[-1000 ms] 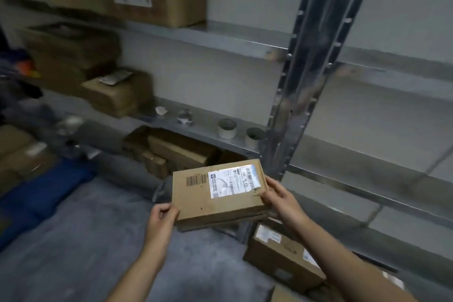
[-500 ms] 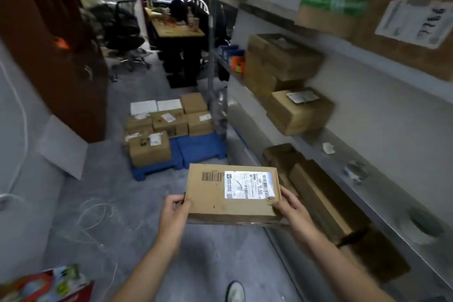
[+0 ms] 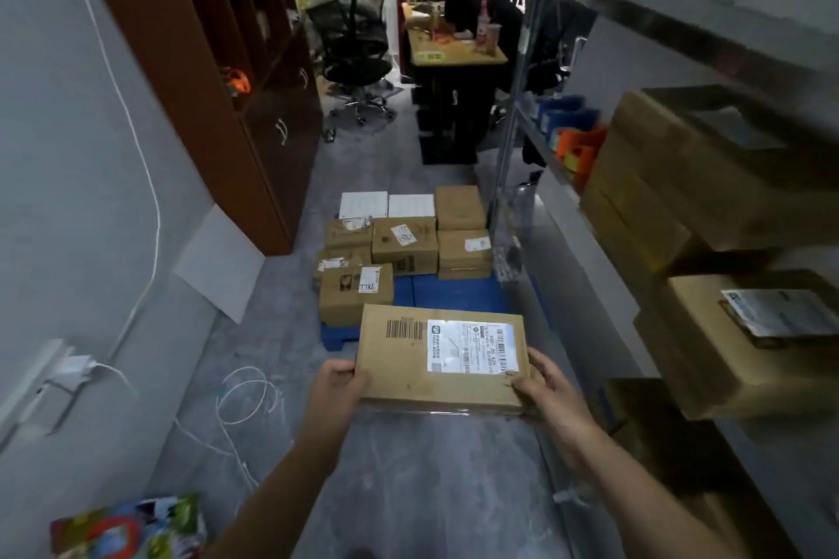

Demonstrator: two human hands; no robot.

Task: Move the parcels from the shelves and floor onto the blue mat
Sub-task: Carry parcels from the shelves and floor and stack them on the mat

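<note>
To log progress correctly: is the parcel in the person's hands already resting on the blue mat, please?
No, the left hand and right hand hold the parcel in the air, short of the blue mat.

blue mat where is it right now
Head view, centre: the blue mat lies on the floor just beyond the held parcel, left of the metal shelves, with parcels on it.

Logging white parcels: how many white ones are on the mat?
2. The left white parcel lies at the far left corner of the mat; the right white parcel lies beside it. Brown boxes could hide more.
</note>
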